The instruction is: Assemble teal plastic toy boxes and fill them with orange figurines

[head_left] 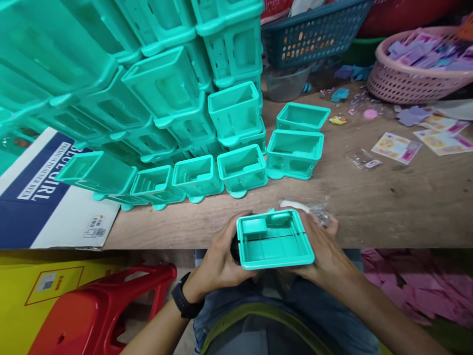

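A teal plastic box (275, 256), its open end facing up, is held between both hands at the table's front edge. My left hand (221, 256) is wrapped round its left side, with a dark item partly visible between palm and box. My right hand (325, 251) grips the right side; a white object (293, 204) and some clear plastic (320, 215) show by its fingers. Beyond the hands stands a row of similar teal boxes (242, 170), with taller stacks of them (170, 88) behind and to the left.
A pink basket (402, 81) of purple pieces, a dark blue basket (318, 37) and printed cards (396, 147) are at the right. A white and blue carton (70, 212) lies left. Below the table are a red stool (88, 310) and pink pieces (417, 286).
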Available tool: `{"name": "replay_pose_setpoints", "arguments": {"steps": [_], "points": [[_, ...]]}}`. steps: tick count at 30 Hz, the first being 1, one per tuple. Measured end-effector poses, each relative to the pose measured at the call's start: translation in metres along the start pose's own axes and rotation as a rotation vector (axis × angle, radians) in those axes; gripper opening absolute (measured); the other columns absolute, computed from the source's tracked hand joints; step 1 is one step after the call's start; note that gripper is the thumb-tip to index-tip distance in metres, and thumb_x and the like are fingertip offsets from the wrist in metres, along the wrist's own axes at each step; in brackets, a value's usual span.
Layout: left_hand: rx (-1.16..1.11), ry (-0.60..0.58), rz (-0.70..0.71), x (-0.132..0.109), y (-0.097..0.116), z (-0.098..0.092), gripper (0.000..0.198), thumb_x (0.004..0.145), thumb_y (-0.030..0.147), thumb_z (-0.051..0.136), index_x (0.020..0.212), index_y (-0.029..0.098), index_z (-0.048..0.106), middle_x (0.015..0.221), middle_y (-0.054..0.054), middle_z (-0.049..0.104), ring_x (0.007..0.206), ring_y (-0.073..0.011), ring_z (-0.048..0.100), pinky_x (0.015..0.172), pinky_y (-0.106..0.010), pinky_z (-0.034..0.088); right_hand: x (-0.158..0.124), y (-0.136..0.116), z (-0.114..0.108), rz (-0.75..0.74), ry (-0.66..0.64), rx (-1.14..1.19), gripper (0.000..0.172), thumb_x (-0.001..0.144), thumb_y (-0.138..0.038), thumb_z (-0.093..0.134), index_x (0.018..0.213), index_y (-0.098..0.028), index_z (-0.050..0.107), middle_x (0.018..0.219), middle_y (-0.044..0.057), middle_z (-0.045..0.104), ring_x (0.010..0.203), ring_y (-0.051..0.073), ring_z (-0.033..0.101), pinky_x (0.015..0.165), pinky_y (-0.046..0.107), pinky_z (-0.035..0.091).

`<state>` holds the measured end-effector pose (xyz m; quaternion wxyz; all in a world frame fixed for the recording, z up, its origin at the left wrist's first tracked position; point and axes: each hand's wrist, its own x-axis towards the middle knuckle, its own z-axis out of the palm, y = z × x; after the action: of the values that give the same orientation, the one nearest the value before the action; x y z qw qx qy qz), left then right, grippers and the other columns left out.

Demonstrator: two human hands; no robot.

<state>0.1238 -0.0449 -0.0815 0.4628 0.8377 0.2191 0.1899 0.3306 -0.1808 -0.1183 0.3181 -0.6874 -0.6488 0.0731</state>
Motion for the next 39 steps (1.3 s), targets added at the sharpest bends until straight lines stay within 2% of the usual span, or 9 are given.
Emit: {"name": "replay_pose_setpoints", "arguments": {"steps": [5, 10, 15, 18, 22, 27, 31, 35, 39], "points": [[0.027, -0.020, 0.028, 0.002, -0.003, -0.003, 0.072, 0.080, 0.042, 0.085, 0.140, 0.020, 0.052, 0.133, -0.014, 0.069, 0.116, -0.0332, 0.071, 0.104, -0.045, 0.057, -0.001, -0.011, 0.000, 0.061, 0.000, -0.016, 0.052, 0.097, -0.050, 0.057, 0.139, -0.024, 0.043, 0.131, 0.017, 0.068, 0.122, 0.039, 0.063, 0.106, 0.056, 0.027], [-0.014, -0.061, 0.023, 0.002, -0.003, -0.007, 0.080, 0.083, 0.048, 0.083, 0.149, 0.022, 0.045, 0.140, -0.015, 0.064, 0.122, -0.0345, 0.067, 0.108, -0.048, 0.054, -0.002, -0.011, 0.003, 0.046, 0.034, 0.014, 0.055, 0.097, -0.053, 0.058, 0.140, -0.023, 0.041, 0.125, 0.015, 0.070, 0.118, 0.039, 0.065, 0.106, 0.057, 0.029], [-0.025, -0.062, 0.029, 0.002, -0.001, -0.009, 0.081, 0.082, 0.043, 0.086, 0.149, 0.023, 0.045, 0.142, -0.014, 0.063, 0.126, -0.0347, 0.065, 0.111, -0.048, 0.052, -0.003, -0.006, -0.009, 0.044, -0.038, 0.067, 0.082, 0.088, -0.071, 0.066, 0.150, -0.028, 0.034, 0.140, 0.015, 0.064, 0.129, 0.039, 0.061, 0.108, 0.055, 0.037], [-0.039, -0.028, 0.067, 0.005, 0.001, -0.007, 0.069, 0.081, 0.037, 0.085, 0.140, 0.023, 0.052, 0.133, -0.010, 0.068, 0.120, -0.0322, 0.068, 0.105, -0.045, 0.055, 0.001, -0.019, -0.023, 0.021, 0.030, 0.010, 0.098, 0.086, -0.084, 0.055, 0.159, -0.025, 0.026, 0.148, 0.019, 0.059, 0.133, 0.039, 0.059, 0.105, 0.055, 0.042], [-0.060, -0.010, 0.063, 0.007, -0.001, -0.003, 0.072, 0.081, 0.043, 0.084, 0.140, 0.019, 0.052, 0.136, -0.014, 0.067, 0.124, -0.0344, 0.067, 0.108, -0.045, 0.054, 0.020, -0.052, -0.037, -0.114, 0.091, -0.229, 0.080, 0.100, -0.072, 0.041, 0.155, -0.014, 0.038, 0.145, 0.020, 0.062, 0.121, 0.039, 0.064, 0.105, 0.057, 0.037], [-0.069, -0.005, 0.088, 0.005, -0.011, 0.001, 0.091, 0.081, 0.066, 0.078, 0.149, 0.016, 0.046, 0.148, -0.020, 0.059, 0.134, -0.0396, 0.060, 0.117, -0.053, 0.048, 0.049, -0.080, -0.036, -0.223, 0.033, -0.434, 0.066, 0.102, -0.067, 0.046, 0.125, -0.007, 0.063, 0.117, 0.019, 0.074, 0.105, 0.039, 0.068, 0.106, 0.060, 0.030], [-0.086, 0.032, 0.137, 0.005, -0.015, 0.004, 0.091, 0.081, 0.072, 0.073, 0.148, 0.015, 0.048, 0.146, -0.020, 0.061, 0.132, -0.0395, 0.062, 0.115, -0.052, 0.049, 0.056, -0.078, -0.031, -0.265, 0.011, -0.446, 0.064, 0.100, -0.070, 0.046, 0.113, -0.010, 0.065, 0.105, 0.016, 0.074, 0.099, 0.036, 0.068, 0.106, 0.059, 0.029], [-0.109, 0.070, 0.135, 0.007, -0.014, 0.006, 0.083, 0.080, 0.065, 0.077, 0.143, 0.015, 0.054, 0.138, -0.018, 0.067, 0.124, -0.0379, 0.066, 0.111, -0.050, 0.052, 0.058, -0.070, -0.031, -0.353, 0.043, -0.433, 0.060, 0.103, -0.066, 0.042, 0.110, -0.010, 0.062, 0.102, 0.015, 0.074, 0.099, 0.034, 0.069, 0.100, 0.052, 0.032], [-0.143, 0.056, 0.130, 0.008, -0.014, 0.007, 0.078, 0.079, 0.056, 0.080, 0.141, 0.016, 0.054, 0.137, -0.016, 0.067, 0.123, -0.0368, 0.066, 0.112, -0.050, 0.051, 0.060, -0.066, -0.032, -0.346, -0.006, -0.386, 0.055, 0.099, -0.069, 0.049, 0.103, -0.015, 0.061, 0.095, 0.011, 0.073, 0.094, 0.034, 0.070, 0.093, 0.049, 0.035]]}}
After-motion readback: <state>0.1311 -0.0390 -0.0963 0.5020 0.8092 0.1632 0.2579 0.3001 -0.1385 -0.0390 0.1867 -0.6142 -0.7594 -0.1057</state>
